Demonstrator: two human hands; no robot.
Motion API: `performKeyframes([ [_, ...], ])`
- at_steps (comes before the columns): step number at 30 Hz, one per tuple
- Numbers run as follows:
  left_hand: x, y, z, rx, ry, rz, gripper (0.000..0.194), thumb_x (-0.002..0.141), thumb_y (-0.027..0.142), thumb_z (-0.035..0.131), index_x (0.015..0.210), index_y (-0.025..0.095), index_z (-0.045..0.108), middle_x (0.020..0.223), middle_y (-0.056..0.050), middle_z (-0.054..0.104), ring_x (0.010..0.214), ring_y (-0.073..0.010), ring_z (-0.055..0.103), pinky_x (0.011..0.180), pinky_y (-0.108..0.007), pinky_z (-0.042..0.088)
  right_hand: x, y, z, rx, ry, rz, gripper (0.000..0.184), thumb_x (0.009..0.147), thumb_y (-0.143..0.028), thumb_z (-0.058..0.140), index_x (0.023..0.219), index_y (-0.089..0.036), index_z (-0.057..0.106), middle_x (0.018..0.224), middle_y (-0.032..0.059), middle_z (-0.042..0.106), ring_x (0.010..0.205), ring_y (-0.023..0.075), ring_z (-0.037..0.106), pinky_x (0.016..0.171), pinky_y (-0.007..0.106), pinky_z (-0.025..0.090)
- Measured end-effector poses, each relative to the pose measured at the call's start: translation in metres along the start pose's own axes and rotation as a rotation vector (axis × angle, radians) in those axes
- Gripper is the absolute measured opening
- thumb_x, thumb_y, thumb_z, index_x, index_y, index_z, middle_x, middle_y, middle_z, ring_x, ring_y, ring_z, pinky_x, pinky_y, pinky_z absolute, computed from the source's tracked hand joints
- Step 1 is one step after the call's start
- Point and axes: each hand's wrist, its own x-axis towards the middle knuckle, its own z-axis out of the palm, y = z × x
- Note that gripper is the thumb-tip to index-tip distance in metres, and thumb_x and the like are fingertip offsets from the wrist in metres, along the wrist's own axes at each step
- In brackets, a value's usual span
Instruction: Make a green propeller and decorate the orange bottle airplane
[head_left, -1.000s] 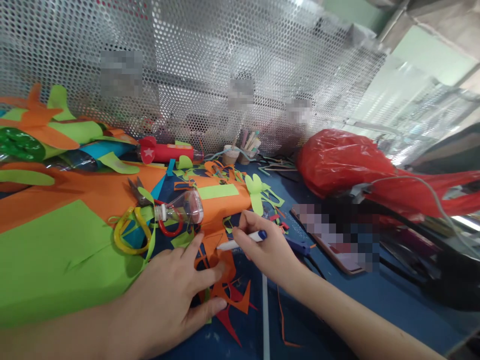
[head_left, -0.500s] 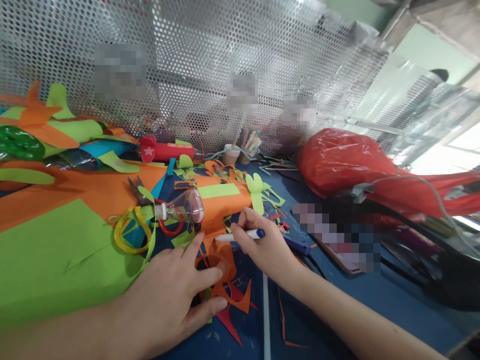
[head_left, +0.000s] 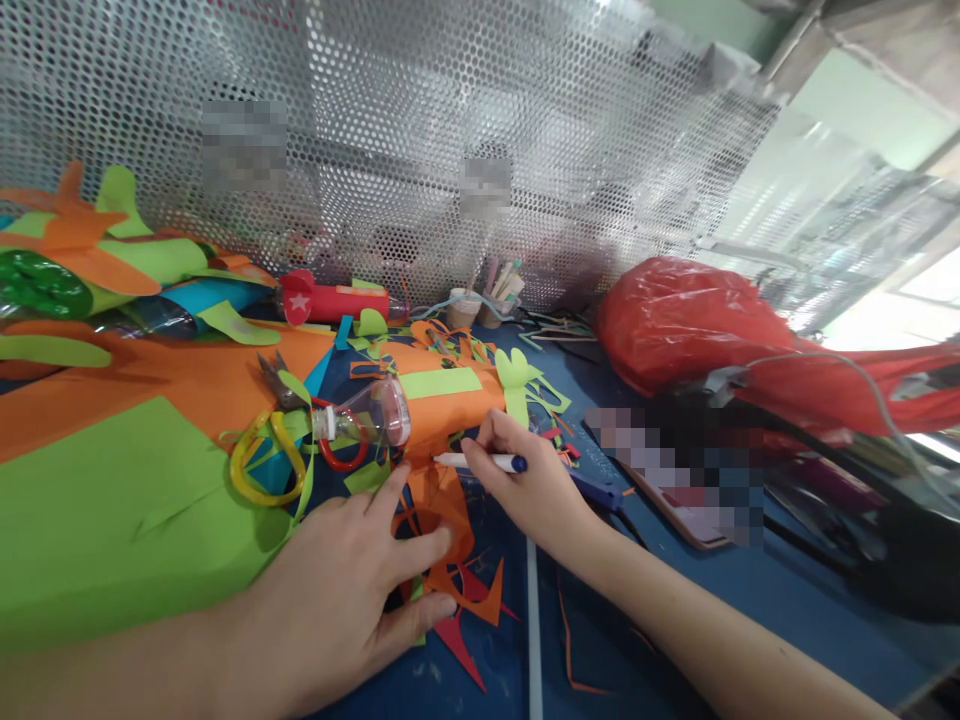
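Note:
In my right hand (head_left: 525, 475) I grip a white marker (head_left: 480, 461) with a dark blue end. Its tip touches or nearly touches an orange paper piece (head_left: 439, 490) that extends from a bottle wrapped in orange paper (head_left: 450, 400). The bottle lies on its side, with its clear neck to the left and a lime strip along the wrap. My left hand (head_left: 360, 570) lies with fingers spread, its fingertips on the orange piece near the bottle. Left of the bottle neck are scissors (head_left: 266, 470) with yellow and red handles.
Lime (head_left: 120, 500) and orange sheets (head_left: 225, 370) cover the left of the blue table (head_left: 720, 610). Paper scraps (head_left: 465, 600) lie around the bottle. Behind are a red-wrapped bottle (head_left: 341, 303) and cups of pens (head_left: 491, 310). A red plastic bag (head_left: 690, 310) and a phone (head_left: 667, 490) are right.
The marker tip has moved slightly up the orange paper toward the bottle, and the marker now lies at a different tilt. My left hand has stayed almost still.

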Motion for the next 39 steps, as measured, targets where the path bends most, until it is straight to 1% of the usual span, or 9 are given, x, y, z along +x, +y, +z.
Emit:
performKeyframes([
  [5, 0.000, 0.002, -0.002, -0.020, -0.029, -0.020, 0.049, 0.096, 0.056, 0.031, 0.121, 0.031, 0.064, 0.135, -0.025, 0.051, 0.102, -0.0377, 0.064, 0.076, -0.056, 0.054, 0.000, -0.009, -0.007, -0.036, 0.040, -0.036, 0.023, 0.078, -0.016, 0.051, 0.060, -0.021, 0.038, 0.056, -0.0063, 0.040, 0.054, 0.0098, 0.038, 0.054, 0.023, 0.031],
  [11, 0.001, 0.001, -0.003, -0.033, -0.034, -0.026, 0.046, 0.094, 0.057, 0.035, 0.123, 0.033, 0.063, 0.135, -0.022, 0.053, 0.103, -0.0360, 0.064, 0.077, -0.055, 0.054, -0.001, -0.017, -0.013, -0.083, 0.054, -0.043, 0.021, 0.072, -0.016, 0.048, 0.056, -0.021, 0.035, 0.053, -0.0056, 0.038, 0.052, 0.0103, 0.036, 0.052, 0.024, 0.029],
  [14, 0.001, 0.002, -0.003, -0.042, -0.031, -0.027, 0.044, 0.094, 0.055, 0.037, 0.123, 0.033, 0.063, 0.134, -0.022, 0.053, 0.106, -0.0371, 0.063, 0.078, -0.055, 0.054, -0.001, -0.018, -0.013, -0.086, 0.058, -0.046, 0.021, 0.071, -0.015, 0.048, 0.055, -0.021, 0.035, 0.052, -0.0055, 0.037, 0.052, 0.0102, 0.036, 0.052, 0.024, 0.029],
  [18, 0.001, 0.001, -0.004, -0.050, -0.033, -0.023, 0.045, 0.095, 0.056, 0.036, 0.125, 0.034, 0.061, 0.135, -0.023, 0.052, 0.106, -0.0379, 0.063, 0.077, -0.055, 0.054, -0.003, -0.017, -0.011, -0.049, 0.054, -0.049, 0.020, 0.072, -0.015, 0.047, 0.056, -0.021, 0.035, 0.053, -0.0058, 0.037, 0.053, 0.0101, 0.035, 0.052, 0.024, 0.029],
  [22, 0.001, 0.001, -0.002, -0.039, -0.036, -0.026, 0.046, 0.095, 0.056, 0.034, 0.125, 0.034, 0.061, 0.136, -0.023, 0.051, 0.108, -0.0376, 0.062, 0.078, -0.056, 0.054, -0.004, -0.013, -0.003, 0.027, 0.039, -0.035, 0.022, 0.075, -0.016, 0.049, 0.059, -0.022, 0.035, 0.055, -0.0066, 0.037, 0.052, 0.0094, 0.035, 0.051, 0.023, 0.029],
  [28, 0.000, 0.002, -0.003, -0.052, -0.039, -0.028, 0.046, 0.095, 0.056, 0.033, 0.124, 0.033, 0.063, 0.137, -0.023, 0.050, 0.107, -0.0376, 0.063, 0.079, -0.056, 0.053, -0.005, -0.009, 0.007, 0.111, -0.022, 0.032, 0.023, 0.083, -0.023, 0.052, 0.064, -0.022, 0.038, 0.053, -0.0070, 0.044, 0.051, 0.0095, 0.040, 0.052, 0.023, 0.034],
  [33, 0.001, 0.002, -0.003, -0.047, -0.036, -0.027, 0.046, 0.095, 0.056, 0.035, 0.120, 0.031, 0.065, 0.135, -0.024, 0.052, 0.102, -0.0378, 0.064, 0.077, -0.056, 0.054, -0.004, -0.008, 0.008, 0.129, -0.036, 0.031, 0.023, 0.086, -0.025, 0.052, 0.066, -0.022, 0.041, 0.052, -0.0070, 0.047, 0.050, 0.0095, 0.042, 0.052, 0.024, 0.035],
  [39, 0.001, 0.001, -0.002, -0.033, -0.032, -0.017, 0.051, 0.095, 0.058, 0.029, 0.121, 0.032, 0.065, 0.134, -0.023, 0.052, 0.100, -0.0362, 0.065, 0.076, -0.055, 0.054, -0.003, -0.006, 0.010, 0.123, -0.057, 0.014, 0.023, 0.087, -0.027, 0.052, 0.067, -0.022, 0.042, 0.052, -0.0072, 0.048, 0.050, 0.0090, 0.042, 0.053, 0.023, 0.035],
])
